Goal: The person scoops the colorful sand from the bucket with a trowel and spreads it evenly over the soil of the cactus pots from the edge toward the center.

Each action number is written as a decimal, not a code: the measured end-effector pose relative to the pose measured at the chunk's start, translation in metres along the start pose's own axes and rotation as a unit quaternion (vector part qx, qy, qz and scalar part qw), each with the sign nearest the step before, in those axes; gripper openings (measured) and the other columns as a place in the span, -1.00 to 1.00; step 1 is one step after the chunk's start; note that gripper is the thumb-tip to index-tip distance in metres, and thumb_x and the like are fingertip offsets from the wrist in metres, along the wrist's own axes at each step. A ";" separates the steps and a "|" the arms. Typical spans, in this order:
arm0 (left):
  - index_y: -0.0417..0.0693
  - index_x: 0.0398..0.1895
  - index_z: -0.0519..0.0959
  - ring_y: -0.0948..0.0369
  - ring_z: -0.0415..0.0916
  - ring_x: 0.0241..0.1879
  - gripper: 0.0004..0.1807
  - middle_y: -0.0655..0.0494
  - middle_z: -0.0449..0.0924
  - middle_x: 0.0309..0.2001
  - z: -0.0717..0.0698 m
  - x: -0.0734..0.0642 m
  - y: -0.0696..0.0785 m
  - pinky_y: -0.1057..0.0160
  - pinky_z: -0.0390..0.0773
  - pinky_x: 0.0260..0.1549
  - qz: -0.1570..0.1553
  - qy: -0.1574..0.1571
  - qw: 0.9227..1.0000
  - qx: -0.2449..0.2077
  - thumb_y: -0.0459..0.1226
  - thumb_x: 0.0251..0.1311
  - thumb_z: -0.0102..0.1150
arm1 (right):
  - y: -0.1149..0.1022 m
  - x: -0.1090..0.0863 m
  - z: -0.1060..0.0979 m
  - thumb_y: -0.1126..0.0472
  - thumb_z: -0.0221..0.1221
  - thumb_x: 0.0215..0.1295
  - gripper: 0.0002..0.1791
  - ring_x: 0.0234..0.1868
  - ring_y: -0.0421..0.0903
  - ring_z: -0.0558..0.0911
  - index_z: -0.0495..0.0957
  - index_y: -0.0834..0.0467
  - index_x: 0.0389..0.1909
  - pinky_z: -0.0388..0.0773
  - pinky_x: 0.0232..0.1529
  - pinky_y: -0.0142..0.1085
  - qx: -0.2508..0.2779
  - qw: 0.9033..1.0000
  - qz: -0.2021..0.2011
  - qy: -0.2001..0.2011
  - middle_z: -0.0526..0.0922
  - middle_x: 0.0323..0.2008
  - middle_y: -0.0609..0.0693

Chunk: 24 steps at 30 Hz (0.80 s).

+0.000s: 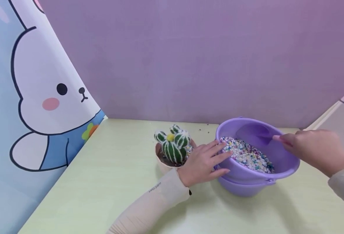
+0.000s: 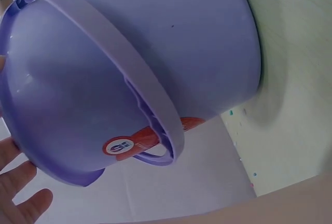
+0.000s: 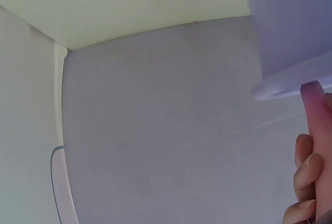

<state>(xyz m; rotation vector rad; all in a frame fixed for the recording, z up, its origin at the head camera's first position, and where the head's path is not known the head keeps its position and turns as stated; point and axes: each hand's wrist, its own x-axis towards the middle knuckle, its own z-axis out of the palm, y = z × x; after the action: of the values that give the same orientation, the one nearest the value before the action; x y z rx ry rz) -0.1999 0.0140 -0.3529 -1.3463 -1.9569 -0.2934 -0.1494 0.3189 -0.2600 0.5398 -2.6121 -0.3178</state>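
Observation:
The purple bucket stands on the table, partly filled with small multicoloured pebbles. At its left side my left hand has its fingers spread and nearly straight, the fingertips at the rim. In the left wrist view these fingers show along the bucket's edge. My right hand holds a small scoop by its pink handle. The scoop's purple blade is inside the bucket, over the pebbles. Left of the bucket, partly hidden by my left hand, is a potted cactus.
The cactus pot holds dark soil and some coloured pebbles. The bucket's handle hangs down outside it. A few specks lie on the pale table near the purple back wall. A rabbit-printed panel borders the left.

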 end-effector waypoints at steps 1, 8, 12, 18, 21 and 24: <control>0.05 0.15 0.56 0.02 0.45 0.17 -0.43 -0.05 0.52 0.17 0.001 0.000 0.000 0.21 0.48 0.08 0.002 0.002 1.000 0.004 0.11 0.12 0.25 | 0.000 0.000 0.001 -0.09 0.07 0.37 -0.69 -0.81 -0.19 0.12 0.66 -0.06 -0.43 0.10 -0.87 -0.25 -0.001 1.000 -0.001 -0.007 0.20 -0.80 -0.18; 0.06 0.15 0.56 0.00 0.44 0.18 -0.42 -0.05 0.51 0.17 0.007 -0.002 -0.001 0.23 0.46 0.09 0.011 0.013 1.000 0.024 0.14 0.13 0.22 | 0.001 0.001 0.010 -0.35 -0.39 0.41 -0.24 -0.79 -0.22 0.16 0.70 0.01 -0.31 0.14 -0.85 -0.27 0.009 0.999 -0.032 -0.015 0.20 -0.80 -0.20; 0.05 0.16 0.55 0.02 0.42 0.20 -0.41 -0.06 0.50 0.18 0.009 -0.003 0.000 0.23 0.44 0.11 0.019 0.012 0.999 0.040 0.14 0.14 0.20 | -0.001 0.003 0.016 -0.41 -0.70 0.28 -0.02 -0.80 -0.21 0.14 0.67 0.06 -0.43 0.13 -0.85 -0.25 0.020 0.998 -0.057 0.016 0.12 -0.81 -0.18; 0.02 0.18 0.53 0.02 0.39 0.22 -0.40 -0.07 0.49 0.19 0.008 -0.004 0.001 0.22 0.40 0.16 0.024 0.008 0.999 0.047 0.14 0.15 0.20 | -0.007 0.004 0.014 -0.23 -0.11 0.43 -0.47 -0.79 -0.22 0.17 0.50 -0.05 -0.65 0.12 -0.83 -0.28 0.048 0.998 -0.018 -0.022 0.14 -0.84 -0.21; 0.03 0.19 0.52 0.02 0.38 0.24 -0.39 -0.06 0.47 0.21 0.006 -0.004 0.002 0.22 0.38 0.17 0.017 0.001 0.999 0.039 0.13 0.14 0.21 | -0.011 0.003 0.011 -0.12 0.09 0.36 -0.60 -0.79 -0.21 0.18 0.46 -0.09 -0.68 0.11 -0.81 -0.29 0.061 0.997 0.008 -0.049 0.15 -0.85 -0.22; 0.03 0.19 0.52 0.01 0.37 0.25 -0.40 -0.05 0.46 0.22 0.005 -0.005 0.003 0.22 0.37 0.18 0.010 -0.005 1.000 0.029 0.12 0.14 0.22 | -0.016 0.004 0.010 -0.17 0.08 0.34 -0.58 -0.79 -0.20 0.19 0.43 -0.10 -0.69 0.13 -0.81 -0.27 0.069 0.996 0.022 -0.056 0.15 -0.85 -0.22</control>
<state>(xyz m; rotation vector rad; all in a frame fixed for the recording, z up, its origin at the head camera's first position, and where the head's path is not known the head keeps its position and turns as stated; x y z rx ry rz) -0.1986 0.0142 -0.3607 -1.3308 -1.9445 -0.2204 -0.1523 0.3044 -0.2717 0.5248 -2.7642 -0.1570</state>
